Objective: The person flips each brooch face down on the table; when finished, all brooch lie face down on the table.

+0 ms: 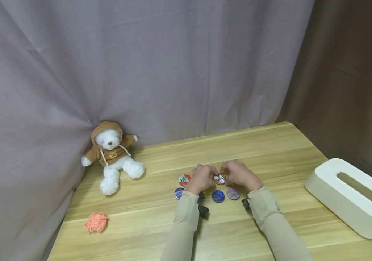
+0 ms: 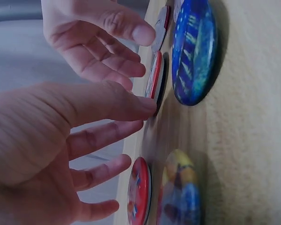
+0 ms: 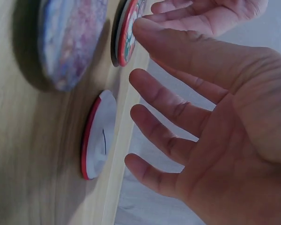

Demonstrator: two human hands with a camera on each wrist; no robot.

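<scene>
A red-rimmed pin badge with a snowman-like picture (image 1: 220, 178) lies on the table between both hands. My left hand (image 1: 202, 178) has thumb and index finger at its left edge, pinching it in the left wrist view (image 2: 153, 77). From the other side my right hand (image 1: 240, 174) reaches in, its thumb tip against the rim in the right wrist view and its other fingers loosely spread. Nearer me lie a dark blue badge (image 1: 218, 196) and a pinkish-purple badge (image 1: 233, 193). Under the right fingers is a white-faced, red-edged badge (image 3: 100, 136), hidden in the head view.
Left of the hands lie a red badge with a tree (image 1: 184, 179) and a blue-purple badge (image 1: 178, 193). A yellow-and-blue badge (image 2: 180, 192) is partly behind the left wrist. A teddy bear (image 1: 112, 156), coral yarn (image 1: 96, 222) and a white tissue box (image 1: 352, 195) stand farther out.
</scene>
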